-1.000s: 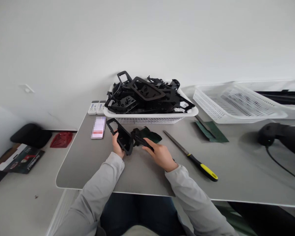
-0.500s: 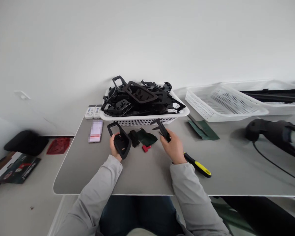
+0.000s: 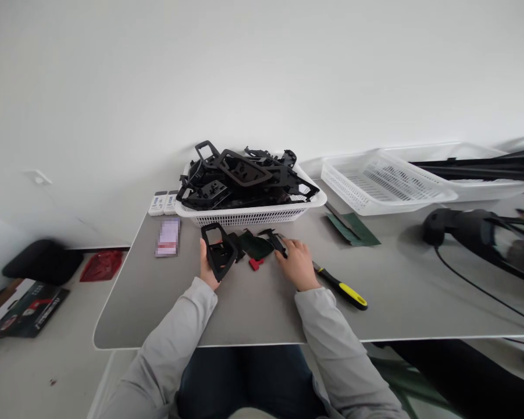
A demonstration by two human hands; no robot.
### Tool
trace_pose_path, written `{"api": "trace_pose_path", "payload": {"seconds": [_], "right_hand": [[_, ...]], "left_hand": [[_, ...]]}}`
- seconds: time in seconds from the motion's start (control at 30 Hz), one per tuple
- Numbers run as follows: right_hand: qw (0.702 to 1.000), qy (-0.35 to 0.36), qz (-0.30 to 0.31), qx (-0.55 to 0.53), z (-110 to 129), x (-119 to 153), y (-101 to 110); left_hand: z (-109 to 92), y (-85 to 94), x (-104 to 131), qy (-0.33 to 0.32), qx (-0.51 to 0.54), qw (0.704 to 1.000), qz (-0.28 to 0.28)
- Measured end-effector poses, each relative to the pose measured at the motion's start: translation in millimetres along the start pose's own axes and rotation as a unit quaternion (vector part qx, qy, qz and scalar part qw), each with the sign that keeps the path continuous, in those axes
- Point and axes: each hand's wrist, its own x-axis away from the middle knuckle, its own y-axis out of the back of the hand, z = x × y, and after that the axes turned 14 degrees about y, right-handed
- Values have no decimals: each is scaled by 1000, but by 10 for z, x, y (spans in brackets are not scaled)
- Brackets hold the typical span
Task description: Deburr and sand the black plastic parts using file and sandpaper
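Observation:
In my left hand is a black plastic trim piece with an open frame at its upper end, held tilted above the table. My right hand is low at the tabletop, its fingers closed around the black caliper, whose jaws point up and left. Between the hands lie a dark green scrap of sheet and a small red piece. Just right of my right hand rests a knife with a black and yellow handle.
A white basket heaped with black plastic parts stands behind my hands. Further right are another white basket, a green sheet and a corded black tool. A phone and two small white boxes sit at left.
My right hand has lowered the caliper from above the table down to its surface. My left hand still holds the trim piece, now turned slightly. The view has shifted a little.

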Motion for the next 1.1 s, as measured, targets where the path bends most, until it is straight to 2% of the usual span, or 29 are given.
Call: {"api": "trace_pose_path", "payload": {"seconds": [0.07,0.13,0.23,0.33,0.4,0.47,0.53,0.6,0.67,0.77,0.87,0.93,1.0,1.1], "right_hand": [[989,104,-82,-64,92,-2,8],[961,218,-107,-136,228,-10,14],[929,316,-49,-186,439,-29,8],[909,342,6,-239,575,-58,6],[901,326,15,-287,621,-81,20],[894,279,-5,-351,646,-106,46],[881,186,-55,-431,659,-134,76],[847,77,-93,-517,665,-162,107],[802,-5,-84,-591,668,-179,128],[759,-63,-5,-649,688,-162,107],[758,-78,86,-642,739,-94,-3],[771,-74,114,-623,778,-44,-105],[799,-50,120,-587,799,-15,-192],[867,24,149,-474,757,-40,-224]], "left_hand": [[5,-21,8,26,-4,999,23],[12,-38,19,54,-14,997,44],[23,-38,35,78,-29,994,72],[26,0,27,87,-53,990,95],[17,41,-4,95,-99,985,105],[-13,86,-51,118,-176,971,113],[-72,127,-99,156,-265,945,110],[-155,157,-130,165,-323,928,88],[-239,163,-134,102,-311,943,53],[-294,123,-93,-26,-210,977,23],[-214,59,-43,-59,-158,985,37],[-118,30,-30,-57,-180,982,27],[-33,17,-42,-63,-203,977,-4],[26,17,-87,-67,-195,977,-58]]}}
